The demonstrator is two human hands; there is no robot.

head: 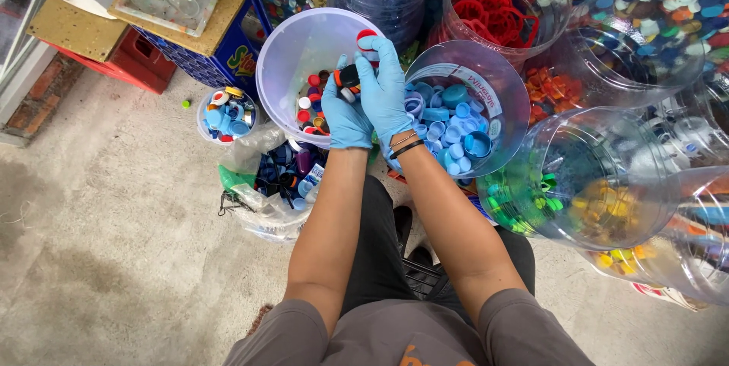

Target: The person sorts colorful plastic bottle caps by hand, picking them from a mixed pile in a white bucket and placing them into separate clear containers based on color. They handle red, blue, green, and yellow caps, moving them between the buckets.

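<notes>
Both gloved hands met over the white bucket (pixel 292 47): left hand (pixel 345 112) pinched a black cap (pixel 348 76), right hand (pixel 383 89) gripped a red-and-white cap (pixel 367 38) (blue-cap tub (pixel 497 81) crowded right beside)

Light blue gloves on the left hand (pixel 345 119) and right hand (pixel 386 93), black cap (pixel 348 76) with orange edge, red-and-white cap (pixel 367 38), blue caps (pixel 456 127) centre, blue crate (pixel 228 58) upper left

Head camera, looking steeply down.
It sits close above the person's forearms, facing forward over the floor (pixel 114 206).
</notes>
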